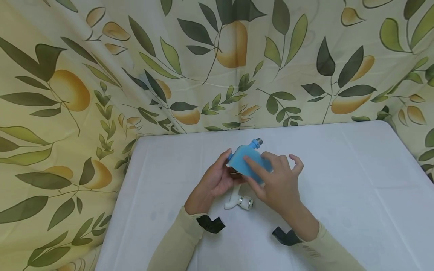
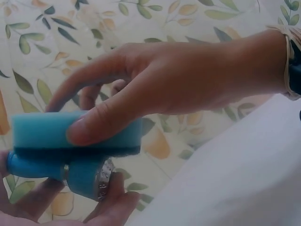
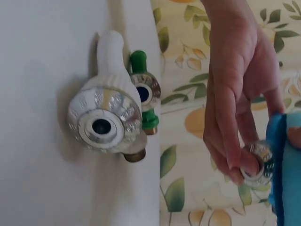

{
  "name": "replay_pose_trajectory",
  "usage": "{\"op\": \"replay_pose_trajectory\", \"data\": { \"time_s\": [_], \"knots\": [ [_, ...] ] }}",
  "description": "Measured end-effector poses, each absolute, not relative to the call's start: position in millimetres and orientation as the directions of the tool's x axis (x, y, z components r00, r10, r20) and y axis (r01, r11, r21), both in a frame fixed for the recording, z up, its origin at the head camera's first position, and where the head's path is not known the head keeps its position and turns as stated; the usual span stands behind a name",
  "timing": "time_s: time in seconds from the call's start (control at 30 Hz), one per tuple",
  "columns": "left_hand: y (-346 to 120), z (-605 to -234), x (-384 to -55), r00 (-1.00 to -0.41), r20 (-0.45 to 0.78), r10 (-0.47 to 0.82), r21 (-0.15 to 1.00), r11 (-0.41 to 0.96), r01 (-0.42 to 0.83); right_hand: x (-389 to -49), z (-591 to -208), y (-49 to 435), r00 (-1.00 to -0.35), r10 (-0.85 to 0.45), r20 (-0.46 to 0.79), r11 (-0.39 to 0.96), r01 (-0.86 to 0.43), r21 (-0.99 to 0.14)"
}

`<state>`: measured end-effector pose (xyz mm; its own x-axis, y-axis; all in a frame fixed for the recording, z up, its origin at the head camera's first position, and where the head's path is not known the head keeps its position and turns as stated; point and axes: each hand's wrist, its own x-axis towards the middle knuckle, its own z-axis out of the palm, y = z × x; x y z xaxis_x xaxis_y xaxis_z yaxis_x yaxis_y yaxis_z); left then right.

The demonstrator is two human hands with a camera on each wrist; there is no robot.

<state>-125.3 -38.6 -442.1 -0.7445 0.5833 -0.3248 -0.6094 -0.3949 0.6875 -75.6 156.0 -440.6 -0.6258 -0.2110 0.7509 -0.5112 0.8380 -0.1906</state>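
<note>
A blue plastic tap (image 1: 256,143) with a chrome-ringed end (image 2: 102,179) is held up over the table in my left hand (image 1: 213,180). My right hand (image 1: 280,180) grips a light blue sponge (image 1: 246,162), thumb on one side and fingers on the other. In the left wrist view the sponge's dark scouring side lies against the top of the tap. From the head, the sponge hides most of the tap. At the right wrist, a left fingertip touches the tap's chrome end.
On the white-covered table (image 1: 162,226) lies a white tap (image 1: 234,200) below the hands. The right wrist view shows a green tap (image 3: 139,63) beside it. A leaf-patterned curtain (image 1: 285,86) hangs behind the table's far edge and at its left.
</note>
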Motion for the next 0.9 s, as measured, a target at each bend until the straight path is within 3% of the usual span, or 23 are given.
{"op": "replay_pose_trajectory", "data": {
  "time_s": [0.27,0.4,0.63,0.77,0.9],
  "knots": [
    [-40.1,-439.2,-124.8,-0.748,-0.348,0.565,0.688,-0.388,-0.613,-89.0,-432.8,171.6,-0.688,-0.003,0.726,0.880,-0.347,-0.325],
    [-40.3,-439.1,-125.5,-0.749,-0.350,0.563,0.681,-0.396,-0.616,-91.0,-431.5,176.5,-0.723,0.039,0.690,0.877,-0.306,-0.370],
    [-41.8,-439.1,-126.7,-0.748,-0.334,0.574,0.701,-0.380,-0.604,-83.2,-433.4,172.9,-0.741,-0.074,0.667,0.862,-0.384,-0.331],
    [-43.7,-438.6,-127.1,-0.751,-0.314,0.581,0.731,-0.357,-0.582,-78.5,-433.5,170.2,-0.701,-0.173,0.692,0.843,-0.469,-0.264],
    [-45.5,-439.3,-127.6,-0.748,-0.290,0.597,0.743,-0.353,-0.569,-80.6,-434.2,170.8,-0.664,-0.151,0.732,0.844,-0.472,-0.254]
  ]
}}
